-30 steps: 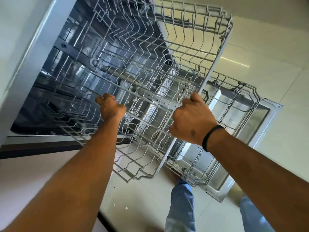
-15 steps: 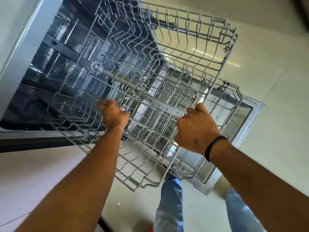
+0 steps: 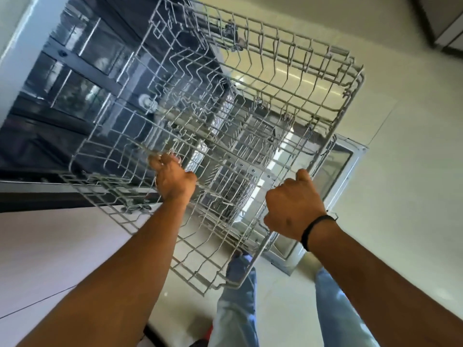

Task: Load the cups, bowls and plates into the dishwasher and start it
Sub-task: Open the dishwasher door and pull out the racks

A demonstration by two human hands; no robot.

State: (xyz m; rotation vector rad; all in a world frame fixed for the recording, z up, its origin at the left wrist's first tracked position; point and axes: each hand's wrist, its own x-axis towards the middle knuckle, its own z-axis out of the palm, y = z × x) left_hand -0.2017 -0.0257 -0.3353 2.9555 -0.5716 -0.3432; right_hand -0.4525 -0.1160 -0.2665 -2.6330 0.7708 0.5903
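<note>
From the head view, both hands hold the empty upper rack [image 3: 225, 136] by its front edge: left hand [image 3: 172, 179] curled round the wires, right hand [image 3: 293, 209] fisted on the rim. Beyond them the dishwasher [image 3: 75, 78] stands open, door [image 3: 343, 171] down below the right hand. No cups, bowls or plates show; loading seems not yet begun.

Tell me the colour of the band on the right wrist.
Black wristband, clearest in the head view.

Wire rack [image 3: 250, 101] before the open dishwasher [image 3: 75, 71], above its lowered door [image 3: 335, 171], legs [image 3: 238, 309] beneath.
</note>
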